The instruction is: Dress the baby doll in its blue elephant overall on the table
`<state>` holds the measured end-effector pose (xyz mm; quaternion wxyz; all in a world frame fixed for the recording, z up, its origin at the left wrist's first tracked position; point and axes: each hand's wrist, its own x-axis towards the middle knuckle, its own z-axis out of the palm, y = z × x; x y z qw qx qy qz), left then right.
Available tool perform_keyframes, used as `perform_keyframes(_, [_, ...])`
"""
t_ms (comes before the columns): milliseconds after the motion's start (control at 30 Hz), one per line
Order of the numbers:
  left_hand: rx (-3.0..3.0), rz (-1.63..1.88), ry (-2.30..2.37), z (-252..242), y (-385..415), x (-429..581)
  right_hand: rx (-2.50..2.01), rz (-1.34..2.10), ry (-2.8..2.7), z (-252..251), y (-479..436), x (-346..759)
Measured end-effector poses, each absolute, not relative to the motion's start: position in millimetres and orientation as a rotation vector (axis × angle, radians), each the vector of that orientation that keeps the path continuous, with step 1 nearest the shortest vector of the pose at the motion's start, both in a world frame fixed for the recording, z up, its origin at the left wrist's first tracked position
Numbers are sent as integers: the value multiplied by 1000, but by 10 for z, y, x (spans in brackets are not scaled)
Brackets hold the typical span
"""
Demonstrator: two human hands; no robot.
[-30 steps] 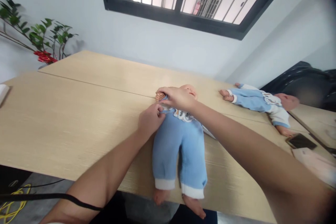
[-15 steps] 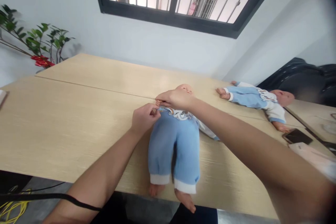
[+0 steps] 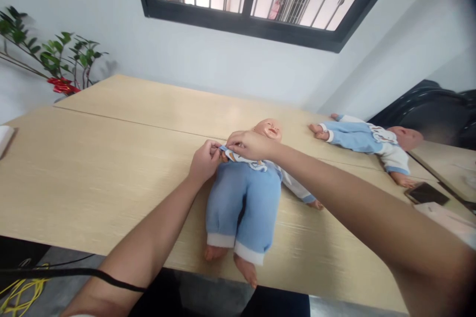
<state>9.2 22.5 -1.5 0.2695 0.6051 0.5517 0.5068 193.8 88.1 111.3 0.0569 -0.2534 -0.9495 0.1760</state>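
Note:
A baby doll (image 3: 243,193) in blue trousers and a white, printed top lies on its back on the table, feet toward me. My left hand (image 3: 204,161) pinches the blue cuff (image 3: 223,148) of the doll's sleeve at the left of its body. Right beside it, my right hand (image 3: 247,144) reaches across the doll's chest, its fingers closed on the same sleeve near the cuff. The doll's small hand shows just below the cuff. My right hand and forearm hide part of the chest and neck. The doll's other arm lies out to the right.
A second doll (image 3: 357,136) in matching clothes lies at the right of the table (image 3: 111,158). Near it are a phone (image 3: 426,193) and a pale box (image 3: 446,220). A potted plant (image 3: 55,54) stands at the back left, and a black cable (image 3: 74,272) crosses the lower left.
The doll's legs have shifted left and its feet lie a little farther from me. More of its face and its right-side hand now show. My left hand has moved slightly up at the cuff.

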Motion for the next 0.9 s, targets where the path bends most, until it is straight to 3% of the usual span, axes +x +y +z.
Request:
perform_keyframes(233, [1670, 1398, 1560, -104, 322, 123, -1552, 878, -2650, 1243, 798, 1754])
perform_keyframes(367, [1636, 1465, 1460, -158, 373, 152, -1560, 998, -2617, 1284, 842, 1731])
perform_keyframes(733, [1492, 1490, 1106, -311, 528, 145, -1484, 839, -2762, 1232, 953, 1715])
perform_keyframes(900, [1619, 1410, 1325, -208, 488, 165, -1611, 635, -2872, 1160, 1059, 1638])
